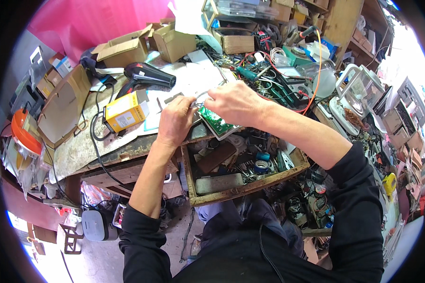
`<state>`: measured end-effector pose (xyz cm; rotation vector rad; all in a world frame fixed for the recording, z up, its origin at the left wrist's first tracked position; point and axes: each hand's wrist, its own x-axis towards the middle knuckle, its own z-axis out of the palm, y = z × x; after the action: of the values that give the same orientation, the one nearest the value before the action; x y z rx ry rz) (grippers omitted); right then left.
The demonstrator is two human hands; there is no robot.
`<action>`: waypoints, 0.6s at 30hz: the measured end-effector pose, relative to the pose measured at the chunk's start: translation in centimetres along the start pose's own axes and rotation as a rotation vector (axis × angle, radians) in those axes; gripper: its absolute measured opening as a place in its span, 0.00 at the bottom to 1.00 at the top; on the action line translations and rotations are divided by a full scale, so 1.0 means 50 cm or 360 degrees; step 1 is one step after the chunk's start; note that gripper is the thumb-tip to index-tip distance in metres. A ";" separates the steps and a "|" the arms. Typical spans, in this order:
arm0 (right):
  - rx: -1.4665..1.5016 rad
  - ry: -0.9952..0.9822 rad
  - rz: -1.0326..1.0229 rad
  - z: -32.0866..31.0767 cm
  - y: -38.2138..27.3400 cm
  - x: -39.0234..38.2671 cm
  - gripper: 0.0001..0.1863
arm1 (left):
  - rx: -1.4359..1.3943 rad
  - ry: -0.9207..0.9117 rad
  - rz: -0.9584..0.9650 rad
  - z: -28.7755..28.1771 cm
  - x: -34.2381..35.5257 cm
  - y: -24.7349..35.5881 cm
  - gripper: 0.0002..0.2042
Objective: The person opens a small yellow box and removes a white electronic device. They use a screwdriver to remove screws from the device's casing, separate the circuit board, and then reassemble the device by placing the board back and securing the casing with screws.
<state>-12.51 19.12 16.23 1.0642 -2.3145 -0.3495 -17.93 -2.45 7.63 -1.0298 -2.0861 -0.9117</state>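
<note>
Both of my hands meet over the front edge of the workbench. My left hand (176,119) is closed, its fingertips pinching a thin grey wire (201,97). Close beside it, my right hand (235,104) is closed too, with fingers curled at the wire's other side; the exact grip is partly hidden. Just below the right hand lies a green circuit board (217,124) in a pale shell, tilted at the bench edge and partly covered by that hand. Under it, a wooden drawer (250,192) is pulled out, holding tape rolls, a grey block and loose tools.
A black hair dryer (151,75) and a yellow box (125,112) rest on the bench's left side. Cardboard boxes (174,42) stand behind. Tools and cables, including a teal-handled screwdriver (247,73), crowd the right. An orange cord (319,70) arches above them.
</note>
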 end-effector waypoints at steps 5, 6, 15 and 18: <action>0.1174 -0.0720 0.1128 -0.017 0.015 0.046 0.16 | 0.0027 0.0008 -0.0008 0.003 -0.003 -0.002 0.13; 0.1558 -0.0987 0.1331 -0.038 0.023 0.054 0.17 | 0.0035 0.0003 -0.0002 0.002 -0.004 -0.001 0.13; 0.0448 -0.0492 0.0481 -0.003 -0.006 0.023 0.08 | -0.0021 -0.0007 0.0001 0.001 -0.007 -0.007 0.13; -0.0168 -0.0206 0.0025 -0.004 -0.027 0.007 0.06 | -0.0031 -0.0023 -0.0030 -0.002 -0.005 -0.002 0.14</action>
<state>-11.74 17.97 15.92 0.9977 -2.3873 -0.5427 -17.88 -2.69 7.45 -1.0313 -2.1057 -0.9386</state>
